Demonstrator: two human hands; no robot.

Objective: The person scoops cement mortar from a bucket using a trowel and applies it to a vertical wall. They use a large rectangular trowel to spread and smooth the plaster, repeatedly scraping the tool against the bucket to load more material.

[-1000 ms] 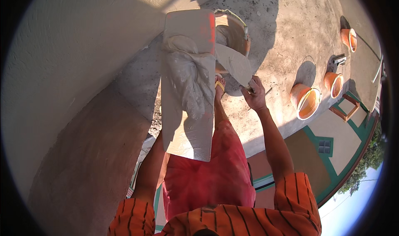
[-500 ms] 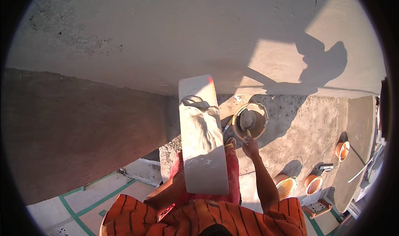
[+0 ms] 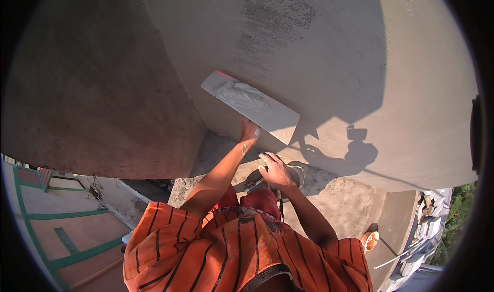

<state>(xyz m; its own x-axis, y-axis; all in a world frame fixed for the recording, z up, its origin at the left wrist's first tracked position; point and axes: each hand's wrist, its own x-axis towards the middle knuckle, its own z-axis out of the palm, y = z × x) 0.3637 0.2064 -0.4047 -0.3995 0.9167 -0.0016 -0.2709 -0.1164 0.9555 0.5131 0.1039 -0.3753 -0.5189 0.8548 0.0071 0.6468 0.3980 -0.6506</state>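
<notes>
The plaster board (image 3: 252, 106), a long flat pale slab tilted with its far end up to the left, serves as the landmark; a lump of wet grey plaster (image 3: 241, 94) lies on its upper half. The left hand (image 3: 249, 131) is directly under the board's lower half, raised on an outstretched arm and closed on something beneath the board; the grip itself is hidden by the slab, so what the fingers clasp cannot be told. The right hand (image 3: 276, 169) is below and just right of the board's lower end, fingers curled shut around a tool handle (image 3: 254, 185) that sticks out toward the person; its working end is hidden behind the hand. Just right of that hand, below the board, sits a round mortar pan (image 3: 297, 172) on a rough concrete ledge (image 3: 355, 204). Behind the board rises a broad grey plastered wall (image 3: 329, 55), with a rougher dark patch above the board. Far below and right of the board, 1 small orange bucket (image 3: 369, 240) stands on the ledge. The person wears an orange striped shirt (image 3: 231, 251).
</notes>
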